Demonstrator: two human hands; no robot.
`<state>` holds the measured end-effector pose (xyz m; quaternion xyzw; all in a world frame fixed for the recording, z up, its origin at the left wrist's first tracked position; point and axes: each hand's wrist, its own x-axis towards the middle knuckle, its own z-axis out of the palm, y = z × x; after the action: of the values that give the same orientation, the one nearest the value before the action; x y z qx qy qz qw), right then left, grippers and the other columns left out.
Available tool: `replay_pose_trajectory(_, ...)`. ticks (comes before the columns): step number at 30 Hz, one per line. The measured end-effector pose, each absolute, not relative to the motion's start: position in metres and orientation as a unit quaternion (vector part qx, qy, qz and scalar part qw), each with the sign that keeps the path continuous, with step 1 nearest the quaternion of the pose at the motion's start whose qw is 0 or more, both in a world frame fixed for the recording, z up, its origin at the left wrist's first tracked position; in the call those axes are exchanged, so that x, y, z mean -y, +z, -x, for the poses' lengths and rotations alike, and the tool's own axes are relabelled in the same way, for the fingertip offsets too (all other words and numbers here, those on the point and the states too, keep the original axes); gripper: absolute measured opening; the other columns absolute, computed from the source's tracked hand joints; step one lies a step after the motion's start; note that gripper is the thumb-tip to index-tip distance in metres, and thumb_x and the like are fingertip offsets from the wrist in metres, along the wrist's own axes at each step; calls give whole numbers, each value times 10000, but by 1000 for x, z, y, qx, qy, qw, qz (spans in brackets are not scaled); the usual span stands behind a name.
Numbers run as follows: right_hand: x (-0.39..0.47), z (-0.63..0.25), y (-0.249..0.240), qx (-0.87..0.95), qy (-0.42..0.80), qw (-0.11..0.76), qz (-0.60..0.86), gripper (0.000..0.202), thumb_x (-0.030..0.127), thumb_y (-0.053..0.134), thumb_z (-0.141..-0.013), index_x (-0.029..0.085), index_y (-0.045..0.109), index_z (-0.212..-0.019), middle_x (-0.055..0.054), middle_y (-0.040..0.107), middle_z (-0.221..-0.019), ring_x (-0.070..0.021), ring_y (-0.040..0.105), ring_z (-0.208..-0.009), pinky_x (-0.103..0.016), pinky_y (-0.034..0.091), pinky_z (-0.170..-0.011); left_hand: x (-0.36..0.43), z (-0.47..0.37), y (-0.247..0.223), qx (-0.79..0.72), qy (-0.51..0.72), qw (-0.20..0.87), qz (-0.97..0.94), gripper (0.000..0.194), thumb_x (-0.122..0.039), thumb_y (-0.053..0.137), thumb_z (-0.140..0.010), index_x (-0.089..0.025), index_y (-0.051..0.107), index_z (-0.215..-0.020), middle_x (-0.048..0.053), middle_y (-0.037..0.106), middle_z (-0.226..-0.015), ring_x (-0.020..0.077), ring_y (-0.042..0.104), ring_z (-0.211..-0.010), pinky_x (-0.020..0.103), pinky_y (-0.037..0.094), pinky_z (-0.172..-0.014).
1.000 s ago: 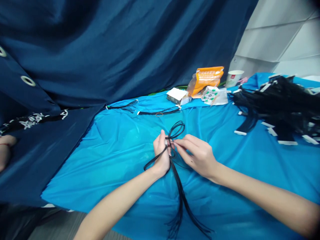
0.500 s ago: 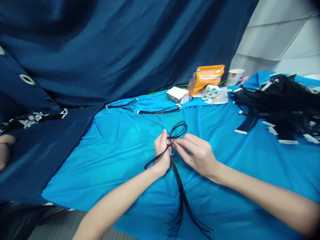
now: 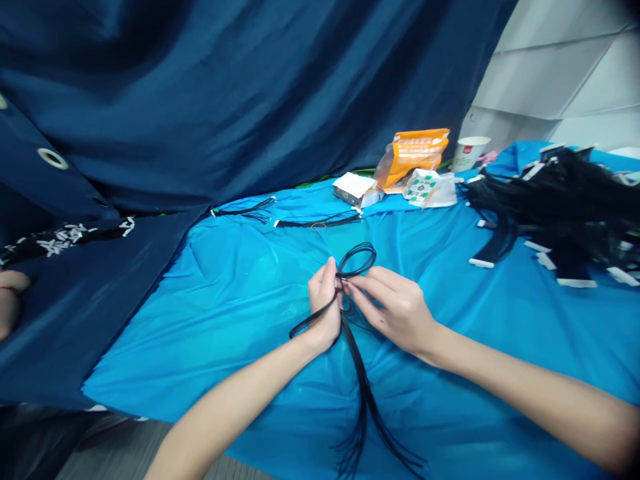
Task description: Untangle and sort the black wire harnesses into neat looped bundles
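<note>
My left hand (image 3: 325, 303) is closed around a bundle of thin black wires (image 3: 359, 363), thumb pointing up. One loop of the bundle rises above the thumb, another sticks out to the left across the wrist. Below, the wires hang in two tails with loose, splayed ends over the blue cloth (image 3: 240, 300). My right hand (image 3: 397, 310) pinches at the bundle's middle, its fingertips close to the left thumb. A single thin strand runs beneath the right fingers; exactly what the fingertips grip is partly hidden.
Black wire bundles with white connectors (image 3: 575, 207) are heaped at right. Two more bundles (image 3: 320, 221) lie toward the back. A small box (image 3: 355, 189), an orange pouch (image 3: 415, 157) and a paper cup (image 3: 469, 155) stand behind. Another person's hand (image 3: 13, 293) shows at far left.
Almost nothing differs. Both hands keep their hold on the wire bundle, with only a tiny shift at the fingertips and upper loop.
</note>
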<state>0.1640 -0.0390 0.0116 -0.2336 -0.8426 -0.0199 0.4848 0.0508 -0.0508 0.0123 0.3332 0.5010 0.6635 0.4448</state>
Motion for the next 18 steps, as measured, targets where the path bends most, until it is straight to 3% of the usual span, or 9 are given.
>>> replay_pose_trajectory(18, 39, -163, 13, 846, -74, 469, 242, 213, 141, 465, -882, 127, 609, -725, -44, 568, -608, -132, 507, -570, -240, 374, -544, 53, -48, 2, -538, 622, 411, -393, 412, -486, 504, -802, -193, 327, -572, -58, 283, -494, 80, 249, -460, 246, 215, -461)
